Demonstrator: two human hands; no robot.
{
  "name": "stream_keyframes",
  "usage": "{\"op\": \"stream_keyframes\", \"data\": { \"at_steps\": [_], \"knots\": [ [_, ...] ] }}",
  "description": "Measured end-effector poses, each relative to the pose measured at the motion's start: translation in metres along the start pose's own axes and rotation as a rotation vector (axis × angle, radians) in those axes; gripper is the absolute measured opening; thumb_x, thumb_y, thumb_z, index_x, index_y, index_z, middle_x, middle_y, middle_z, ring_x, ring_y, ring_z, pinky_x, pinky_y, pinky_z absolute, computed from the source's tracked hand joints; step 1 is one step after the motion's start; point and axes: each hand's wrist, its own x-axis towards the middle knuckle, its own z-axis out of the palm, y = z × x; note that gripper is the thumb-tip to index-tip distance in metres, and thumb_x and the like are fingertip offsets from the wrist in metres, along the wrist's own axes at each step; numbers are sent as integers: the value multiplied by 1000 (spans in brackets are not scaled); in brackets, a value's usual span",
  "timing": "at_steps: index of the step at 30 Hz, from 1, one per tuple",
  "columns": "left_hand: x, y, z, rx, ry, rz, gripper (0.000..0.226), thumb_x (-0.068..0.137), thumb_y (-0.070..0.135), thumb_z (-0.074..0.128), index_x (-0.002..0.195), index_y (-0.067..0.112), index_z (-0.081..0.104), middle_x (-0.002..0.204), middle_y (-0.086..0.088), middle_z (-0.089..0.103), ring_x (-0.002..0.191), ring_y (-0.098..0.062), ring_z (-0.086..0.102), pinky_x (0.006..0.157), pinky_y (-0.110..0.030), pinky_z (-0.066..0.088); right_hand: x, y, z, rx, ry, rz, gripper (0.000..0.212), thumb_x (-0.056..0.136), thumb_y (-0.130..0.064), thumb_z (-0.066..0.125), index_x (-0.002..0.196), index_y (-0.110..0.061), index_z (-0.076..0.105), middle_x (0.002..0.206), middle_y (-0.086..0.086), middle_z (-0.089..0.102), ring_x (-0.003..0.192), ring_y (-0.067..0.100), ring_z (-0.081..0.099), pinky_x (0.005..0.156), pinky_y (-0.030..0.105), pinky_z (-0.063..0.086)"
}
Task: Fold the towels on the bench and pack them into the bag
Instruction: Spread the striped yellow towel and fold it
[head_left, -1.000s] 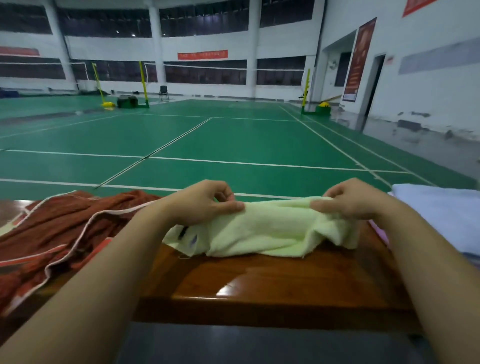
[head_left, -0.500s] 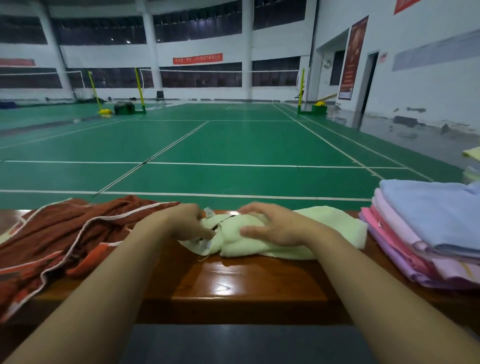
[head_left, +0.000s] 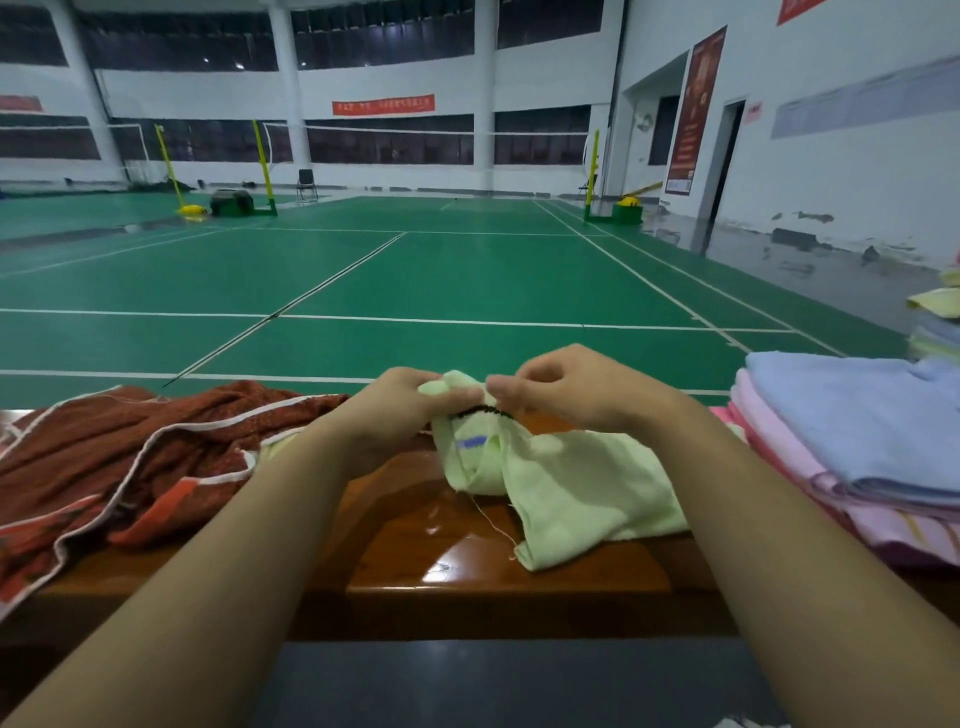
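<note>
A pale green towel (head_left: 571, 488) hangs crumpled over the middle of the glossy wooden bench (head_left: 415, 566), its top edge lifted. My left hand (head_left: 400, 410) and my right hand (head_left: 566, 389) both pinch that raised edge, close together above the bench's far side. A loose thread trails from the towel. A rust-red towel with white trim (head_left: 119, 462) lies rumpled on the bench to the left. No bag is in view.
A stack of folded towels, blue on top of pink (head_left: 857, 441), sits on the bench at the right, with more folded towels (head_left: 937, 327) behind it. Beyond the bench lies a green badminton court (head_left: 415, 275) with net posts.
My hands have come together and lifted the green towel's edge off the bench. Half a second ago my right hand pressed flat on the bunched towel. The view has shifted left.
</note>
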Motion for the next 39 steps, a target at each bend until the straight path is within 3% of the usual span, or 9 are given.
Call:
{"op": "stream_keyframes", "data": {
  "at_steps": [6,10,15,18,20,23,28,33,39],
  "knots": [
    [3,5,9,-300,-18,-12,35,101,28,56,116,-2,69,106,-13,76,95,-20,72,78,-29,61,15,-3,27,14,145,-29,42,83,-62,70,71,-22,68,72,-2,66,63,10,55,64,30,45],
    [4,5,12,-303,32,-29,36,102,31,55,114,1,70,110,-14,75,94,-23,73,81,-34,62,22,5,31,10,168,-21,41,93,-52,65,75,-15,63,70,1,67,60,13,54,62,32,43],
    [9,1,-8,-411,335,-119,34,104,38,52,102,7,65,86,-8,74,60,-15,71,53,-26,57,20,10,18,645,231,45,32,103,-38,55,84,-12,60,62,2,63,55,19,53,51,26,43],
    [12,-1,-27,-816,315,-89,31,106,38,46,104,9,60,80,-6,76,65,-15,74,51,-23,58,22,21,3,1165,308,116,30,106,-38,47,91,-16,60,87,3,77,81,19,71,79,35,56],
    [14,-1,-38,-1018,314,5,38,106,40,43,111,8,62,95,-9,78,84,-19,77,62,-26,61,26,32,-5,1335,400,80,27,106,-40,46,95,-18,57,103,0,76,103,19,68,98,44,52],
    [19,-4,-53,-1162,421,147,51,104,46,42,130,5,58,124,-11,70,114,-23,68,89,-38,60,29,46,-11,1435,603,61,27,105,-43,47,93,-19,54,100,-2,72,106,21,65,102,53,49],
    [14,-19,-91,-1213,654,266,55,104,53,38,134,12,59,132,-5,65,119,-17,63,88,-32,56,20,81,-25,1581,825,63,33,106,-46,42,120,-20,57,131,0,62,124,21,55,112,60,31],
    [5,-22,-124,-1154,934,292,44,106,52,34,97,21,65,97,1,69,87,-13,67,76,-27,57,6,102,-42,1714,1086,72,22,102,-24,42,83,-19,52,82,4,70,89,24,67,88,40,58],
    [2,-7,-145,-972,1107,327,43,104,53,39,114,21,66,103,2,72,94,-13,70,77,-27,60,2,88,-51,1519,1349,249,20,93,-20,49,78,-13,61,79,4,64,73,22,66,62,33,59]
  ]
}}
